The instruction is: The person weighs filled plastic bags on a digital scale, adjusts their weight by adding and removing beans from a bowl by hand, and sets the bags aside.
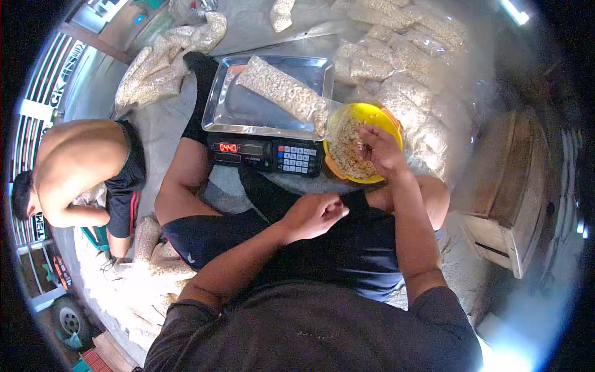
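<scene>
My right hand [381,152] is over a yellow bowl [393,127], its fingers bent together. The bowl holds small pale pieces [350,146], and whatever the fingertips hold blends in with them. Resting above my lap, my left hand [316,216] is loosely curled, with nothing visible in it. A clear plastic bag of pale pieces [279,90] lies slanted on the metal tray [220,108] of a digital scale [266,153]. The bag's loose end reaches the bowl's left rim. Red digits on the scale read 0.440.
Filled clear bags [403,56] are heaped at the upper right, with more bags [158,68] at the upper left. A shirtless person [83,164] sits bent over at the left. A wooden crate [496,198] stands at the right. My legs flank the scale.
</scene>
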A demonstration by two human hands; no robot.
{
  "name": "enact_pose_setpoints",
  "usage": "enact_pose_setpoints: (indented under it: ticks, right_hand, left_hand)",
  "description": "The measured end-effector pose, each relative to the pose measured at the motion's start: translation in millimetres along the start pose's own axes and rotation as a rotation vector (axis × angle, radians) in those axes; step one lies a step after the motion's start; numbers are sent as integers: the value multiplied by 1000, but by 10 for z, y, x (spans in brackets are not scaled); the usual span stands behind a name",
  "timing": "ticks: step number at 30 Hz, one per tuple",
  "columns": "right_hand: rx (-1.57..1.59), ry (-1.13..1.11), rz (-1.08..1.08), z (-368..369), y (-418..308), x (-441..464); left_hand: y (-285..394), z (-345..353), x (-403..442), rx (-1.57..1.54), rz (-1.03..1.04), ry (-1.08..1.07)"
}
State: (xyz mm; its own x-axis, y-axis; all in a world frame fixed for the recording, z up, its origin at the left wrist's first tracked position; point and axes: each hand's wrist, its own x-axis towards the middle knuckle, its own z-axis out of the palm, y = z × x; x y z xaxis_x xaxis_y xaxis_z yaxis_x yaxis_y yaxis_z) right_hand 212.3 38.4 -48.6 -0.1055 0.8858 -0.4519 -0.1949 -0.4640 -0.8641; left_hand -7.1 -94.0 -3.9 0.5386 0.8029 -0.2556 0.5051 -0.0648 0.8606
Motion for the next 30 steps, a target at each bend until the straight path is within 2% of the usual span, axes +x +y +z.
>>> enact_pose_setpoints:
  ticks: [1,3,6,10,13,16,19,23,28,30]
  right_hand:
    - [190,5,21,47,-62,-60]
    - [303,-105,103,-12,-125,-58]
    - [407,-206,111,40,-232,-64]
    - [454,-324,144,115,-449,-94]
    - [420,-345,118,178,-492,-192]
    - [424,-386,73,250,-491,-228]
    - [434,-452,119,347,-515,-223]
    - [360,-326,123,417,-465,-210]
    - [279,-319,86,463,-438,-163]
    - [302,-223,62,573,-456,-203]
  left_hand:
    - [126,-71,72,10,-15,109]
    - [319,-194,264,27,-48,335]
    - [353,-308,627,277,127,827]
    - [180,-388,919,431,165,910]
    - [102,-361,931,287,59,830]
    - [-3,-368,955,272,196,906]
    - [-42,-340,945,194,173,908]
    - [-82,-317,909,136,177,918]
    - [-136,-355,897,136,259,926]
    - [-171,-369,890,126,304,936]
